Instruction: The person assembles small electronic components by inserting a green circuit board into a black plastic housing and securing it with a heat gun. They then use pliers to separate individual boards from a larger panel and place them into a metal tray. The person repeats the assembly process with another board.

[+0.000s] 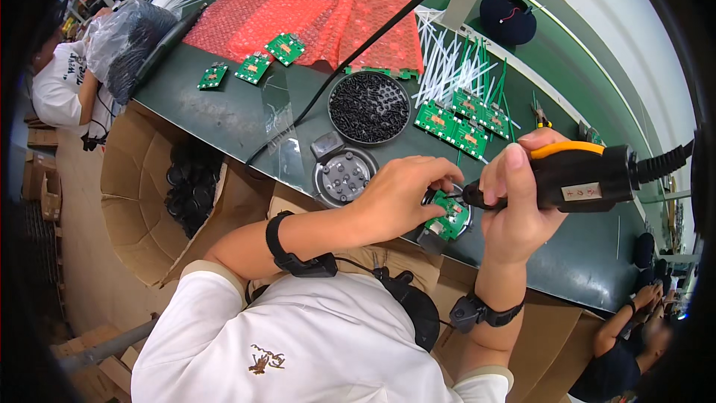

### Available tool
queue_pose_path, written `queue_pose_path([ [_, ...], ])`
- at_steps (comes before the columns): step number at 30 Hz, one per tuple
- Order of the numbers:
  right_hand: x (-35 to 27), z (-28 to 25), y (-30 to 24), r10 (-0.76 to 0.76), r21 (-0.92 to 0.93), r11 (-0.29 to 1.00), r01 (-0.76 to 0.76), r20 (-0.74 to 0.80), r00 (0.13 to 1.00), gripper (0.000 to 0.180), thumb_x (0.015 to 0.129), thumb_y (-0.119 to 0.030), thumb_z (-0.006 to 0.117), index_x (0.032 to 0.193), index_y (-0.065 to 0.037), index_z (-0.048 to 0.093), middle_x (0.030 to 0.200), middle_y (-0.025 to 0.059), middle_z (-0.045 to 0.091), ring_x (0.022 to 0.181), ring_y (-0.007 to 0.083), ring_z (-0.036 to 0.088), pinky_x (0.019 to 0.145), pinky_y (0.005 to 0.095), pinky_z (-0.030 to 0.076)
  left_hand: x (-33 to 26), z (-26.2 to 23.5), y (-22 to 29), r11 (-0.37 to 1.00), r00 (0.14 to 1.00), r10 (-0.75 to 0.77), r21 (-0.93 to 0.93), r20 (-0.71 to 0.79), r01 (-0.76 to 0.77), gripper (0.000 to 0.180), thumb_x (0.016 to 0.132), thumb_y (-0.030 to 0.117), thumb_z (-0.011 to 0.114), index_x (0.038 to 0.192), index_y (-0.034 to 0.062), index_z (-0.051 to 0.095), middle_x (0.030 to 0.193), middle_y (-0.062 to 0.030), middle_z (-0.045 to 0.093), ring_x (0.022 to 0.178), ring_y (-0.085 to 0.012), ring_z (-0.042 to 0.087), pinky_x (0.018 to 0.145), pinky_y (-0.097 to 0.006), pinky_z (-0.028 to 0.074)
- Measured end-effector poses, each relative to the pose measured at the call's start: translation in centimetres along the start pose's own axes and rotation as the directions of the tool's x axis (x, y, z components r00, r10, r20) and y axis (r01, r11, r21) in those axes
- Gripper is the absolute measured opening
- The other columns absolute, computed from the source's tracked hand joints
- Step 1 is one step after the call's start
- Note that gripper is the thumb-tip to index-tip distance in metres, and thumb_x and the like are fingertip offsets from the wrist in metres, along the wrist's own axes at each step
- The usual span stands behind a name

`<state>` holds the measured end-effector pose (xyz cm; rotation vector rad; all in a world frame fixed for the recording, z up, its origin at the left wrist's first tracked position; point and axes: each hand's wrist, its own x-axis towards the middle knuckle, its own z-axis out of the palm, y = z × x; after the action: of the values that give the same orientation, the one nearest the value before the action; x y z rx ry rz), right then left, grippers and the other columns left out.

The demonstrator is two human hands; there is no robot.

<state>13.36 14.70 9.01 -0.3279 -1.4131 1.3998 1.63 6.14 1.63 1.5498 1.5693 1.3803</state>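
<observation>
My right hand point(514, 198) wraps round a black electric screwdriver point(597, 179) with an orange lever and a ribbed cable. Its tip points left, at a green circuit board point(453, 222) in front of me at the table's near edge. My left hand point(403, 195) is closed at the board's left side, thumb and fingers bent about its edge. A dark round part shows partly beneath the board; the fingers hide the exact spot where the tip meets it. Left of that hand lies a grey round housing point(344, 177) with a small square block on its rim.
A round tray of black screws point(369, 107) stands behind the housing. Circuit boards point(451, 128), white and green cable ties point(440, 60) and red bubble wrap point(298, 19) lie farther back. A black cord point(358, 63) crosses overhead. Left, a cardboard box point(145, 194) holds black parts.
</observation>
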Motion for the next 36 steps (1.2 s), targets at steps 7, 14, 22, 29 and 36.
queue_pose_path([
  [7, -0.3, 0.5, 0.2, 0.028, -0.062, 0.998, -0.028, -0.013, 1.0, 0.015, 0.098, -0.002, 0.064, 0.104, -0.003, 0.05, 0.065, 0.0018, 0.048, 0.048, 0.008, 0.04, 0.046, 0.0251, 0.036, 0.0, -0.1, -0.2, 0.999, 1.0, 0.001, 0.038, 0.008, -0.001, 0.048, 0.072, 0.0, 0.085, 0.116, 0.0039, 0.065, 0.098, -0.0113, 0.071, 0.092, -0.0293, 0.07, 0.081, -0.04, 0.056],
  [14, -0.5, 0.0, 0.7, 0.046, -0.072, 0.996, -0.044, 0.022, 0.999, 0.015, 0.098, 0.0, 0.063, 0.104, -0.004, 0.049, 0.064, 0.0018, 0.047, 0.047, 0.0085, 0.04, 0.045, 0.0258, 0.035, -0.2, -0.1, -0.1, 0.999, 1.0, -0.014, 0.035, 0.019, 0.013, 0.047, 0.073, 0.001, 0.085, 0.117, 0.0032, 0.066, 0.101, -0.0118, 0.073, 0.093, -0.0281, 0.071, 0.082, -0.038, 0.057],
  [22, 0.3, 0.5, -0.1, 0.119, -0.056, 0.992, -0.115, 0.055, 0.991, 0.021, 0.091, 0.003, 0.076, 0.104, -0.002, 0.06, 0.082, 0.002, 0.062, 0.057, 0.0068, 0.057, 0.05, 0.0233, 0.046, -0.6, -0.4, 0.5, 0.992, 0.999, 0.024, 0.122, 0.033, -0.028, 0.048, 0.074, 0.003, 0.083, 0.117, 0.0034, 0.062, 0.1, -0.0169, 0.064, 0.094, -0.037, 0.066, 0.082, -0.044, 0.054],
  [29, 2.7, -1.9, -1.4, -0.061, -0.262, 0.961, 0.088, 0.108, 0.992, 0.052, 0.09, -0.003, 0.076, 0.136, 0.002, 0.053, 0.104, 0.0093, 0.067, 0.095, 0.016, 0.067, 0.082, 0.0328, 0.055, 0.3, -0.2, 0.3, 0.989, 0.997, 0.032, 0.145, 0.071, -0.042, 0.046, 0.076, 0.008, 0.084, 0.117, 0.0039, 0.065, 0.095, -0.0128, 0.067, 0.092, -0.0332, 0.066, 0.081, -0.042, 0.054],
  [36, -5.6, -9.0, 0.9, 0.241, -0.852, 0.524, 0.009, 0.158, 0.957, 0.028, 0.096, -0.018, 0.073, 0.115, 0.002, 0.071, 0.095, 0.0122, 0.072, 0.069, 0.015, 0.067, 0.063, 0.0311, 0.054, 0.4, -0.4, 1.1, 0.996, 0.997, 0.004, 0.088, 0.081, -0.011, 0.044, 0.07, 0.002, 0.088, 0.109, 0.0066, 0.069, 0.089, -0.0068, 0.064, 0.082, -0.0217, 0.063, 0.074, -0.034, 0.053],
])
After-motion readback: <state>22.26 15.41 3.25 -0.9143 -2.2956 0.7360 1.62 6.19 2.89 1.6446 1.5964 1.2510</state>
